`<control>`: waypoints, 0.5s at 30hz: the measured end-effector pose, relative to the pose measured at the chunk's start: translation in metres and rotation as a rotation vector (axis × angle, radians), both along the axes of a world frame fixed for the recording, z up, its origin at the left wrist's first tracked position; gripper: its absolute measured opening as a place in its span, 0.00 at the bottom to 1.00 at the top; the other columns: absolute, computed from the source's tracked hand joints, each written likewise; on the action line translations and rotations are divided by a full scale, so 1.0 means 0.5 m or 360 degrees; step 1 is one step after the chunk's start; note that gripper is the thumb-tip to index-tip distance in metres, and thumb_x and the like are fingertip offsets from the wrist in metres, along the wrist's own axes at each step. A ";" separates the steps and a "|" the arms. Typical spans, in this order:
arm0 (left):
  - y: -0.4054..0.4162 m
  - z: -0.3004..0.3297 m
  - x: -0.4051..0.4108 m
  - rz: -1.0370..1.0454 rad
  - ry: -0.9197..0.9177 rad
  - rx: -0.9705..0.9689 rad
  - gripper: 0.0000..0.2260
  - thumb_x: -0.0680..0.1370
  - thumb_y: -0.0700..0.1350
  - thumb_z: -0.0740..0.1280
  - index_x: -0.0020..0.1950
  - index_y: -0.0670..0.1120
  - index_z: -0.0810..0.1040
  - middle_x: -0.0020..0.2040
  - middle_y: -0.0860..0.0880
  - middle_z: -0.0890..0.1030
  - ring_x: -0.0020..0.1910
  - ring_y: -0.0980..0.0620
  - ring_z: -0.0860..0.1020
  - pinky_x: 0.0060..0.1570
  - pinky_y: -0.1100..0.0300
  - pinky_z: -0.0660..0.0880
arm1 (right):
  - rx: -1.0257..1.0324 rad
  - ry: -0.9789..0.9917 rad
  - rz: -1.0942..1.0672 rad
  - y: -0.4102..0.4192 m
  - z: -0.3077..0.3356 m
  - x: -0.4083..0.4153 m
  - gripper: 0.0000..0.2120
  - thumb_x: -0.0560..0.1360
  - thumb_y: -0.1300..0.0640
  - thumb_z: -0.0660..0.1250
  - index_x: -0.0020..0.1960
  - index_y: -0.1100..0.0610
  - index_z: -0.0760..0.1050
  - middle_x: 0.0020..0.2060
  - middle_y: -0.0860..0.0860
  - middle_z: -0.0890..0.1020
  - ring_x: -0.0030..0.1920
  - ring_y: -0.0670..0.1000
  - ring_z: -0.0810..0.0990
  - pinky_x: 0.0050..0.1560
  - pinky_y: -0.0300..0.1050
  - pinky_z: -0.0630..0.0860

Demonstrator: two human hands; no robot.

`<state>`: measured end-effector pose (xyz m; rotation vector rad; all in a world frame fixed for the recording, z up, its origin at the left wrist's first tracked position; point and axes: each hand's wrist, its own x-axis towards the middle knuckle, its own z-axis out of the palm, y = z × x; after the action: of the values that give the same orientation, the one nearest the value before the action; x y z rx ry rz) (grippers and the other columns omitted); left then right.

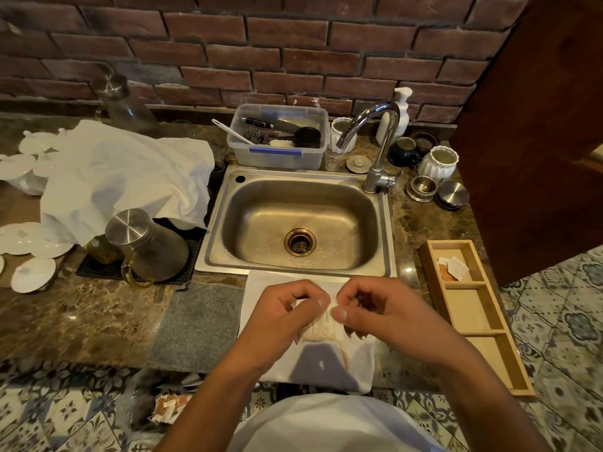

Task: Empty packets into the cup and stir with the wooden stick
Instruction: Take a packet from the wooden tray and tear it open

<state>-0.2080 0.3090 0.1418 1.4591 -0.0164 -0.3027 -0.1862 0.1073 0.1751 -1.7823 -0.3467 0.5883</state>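
Brown marbled stone forms the counter, backed by a rough red brick wall, with a rectangular stainless steel sink set in the middle and a curved chrome tap behind it. Between the sink's front rim and the counter's near edge lies a white cloth napkin, its lower corner hanging over the edge; a grey textured mat lies just left of it. Both hands meet above the napkin. The left hand and the right hand each pinch the top edge of a small white paper packet between thumb and forefinger, fingertips nearly touching. A thin pale wooden stick shows just beneath the packet. The cup cannot be made out clearly behind the hands. At the counter's right edge sits a long, compartmented bamboo tray, its far compartment holding a few more packets. White saucers crowd the left side.
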 end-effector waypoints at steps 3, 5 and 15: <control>0.002 0.002 -0.004 -0.0036 -0.0026 0.0019 0.07 0.72 0.52 0.70 0.39 0.50 0.84 0.32 0.54 0.78 0.28 0.56 0.70 0.29 0.65 0.67 | 0.0029 0.0096 0.0017 -0.001 -0.008 -0.004 0.06 0.78 0.56 0.72 0.45 0.58 0.80 0.33 0.51 0.82 0.35 0.51 0.79 0.39 0.46 0.77; 0.004 0.002 -0.006 -0.0082 -0.0057 0.0059 0.06 0.74 0.48 0.71 0.41 0.48 0.84 0.32 0.56 0.78 0.28 0.59 0.71 0.31 0.67 0.68 | 0.0024 0.0078 0.0062 -0.002 -0.008 -0.007 0.06 0.79 0.57 0.71 0.45 0.58 0.81 0.33 0.51 0.81 0.35 0.52 0.79 0.40 0.47 0.76; -0.006 -0.014 -0.008 0.0032 0.0139 -0.0005 0.06 0.75 0.44 0.70 0.40 0.45 0.85 0.37 0.47 0.84 0.39 0.55 0.80 0.42 0.64 0.76 | -0.0444 -0.0878 0.0028 0.017 -0.034 -0.018 0.05 0.79 0.54 0.69 0.44 0.51 0.80 0.35 0.44 0.79 0.37 0.47 0.77 0.38 0.51 0.76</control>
<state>-0.2117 0.3060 0.1350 1.4410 0.0681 -0.3493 -0.1953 0.1156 0.1582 -2.2022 -0.6824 0.1468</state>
